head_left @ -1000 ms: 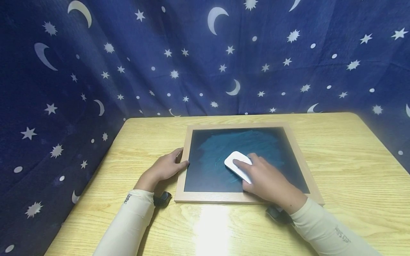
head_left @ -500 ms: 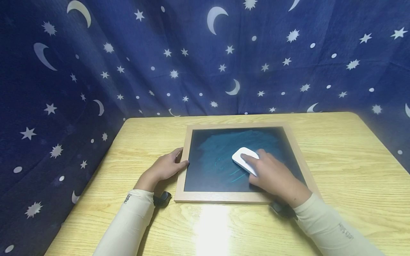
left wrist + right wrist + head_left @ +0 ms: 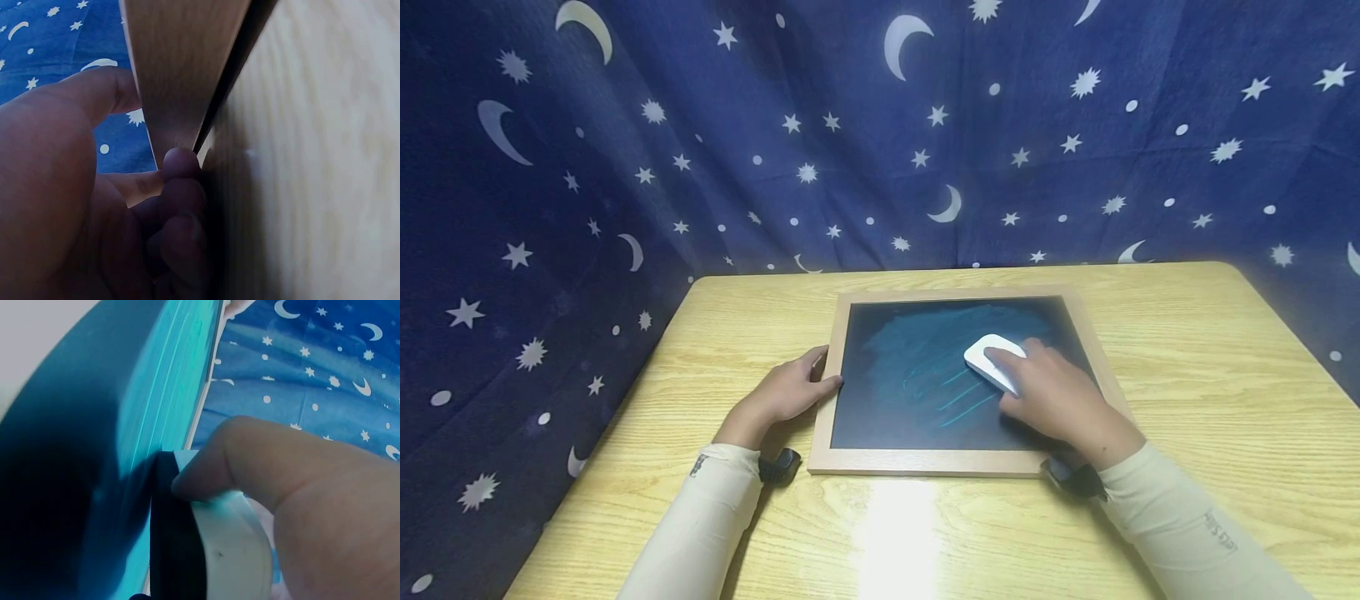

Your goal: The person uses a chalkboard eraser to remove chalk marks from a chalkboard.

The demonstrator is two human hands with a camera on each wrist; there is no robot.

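Observation:
A chalkboard (image 3: 880, 425) in a light wooden frame lies on the table, with cloudy blue-green smears and several thin bright strokes on it. My right hand (image 3: 1056, 396) grips a white eraser (image 3: 988, 354), index finger on its top, on the right half of the board. Seen from the right wrist, the eraser (image 3: 231, 544) has a dark underside layer facing the board's smeared surface (image 3: 165, 381). My left hand (image 3: 786, 390) holds the frame's left edge, thumb on top. In the left wrist view its curled fingers (image 3: 181, 200) sit against the frame's side (image 3: 181, 69).
The pale wood-grain table (image 3: 1217, 375) extends around the board. A dark blue cloth (image 3: 850, 125) with moons and stars hangs behind and along the left side. A black wrist strap (image 3: 780, 468) sits near the board's lower left corner.
My right hand has slid the eraser to the right and slightly away across the board. Thin bright diagonal streaks now show where it passed. The left hand and board stay put.

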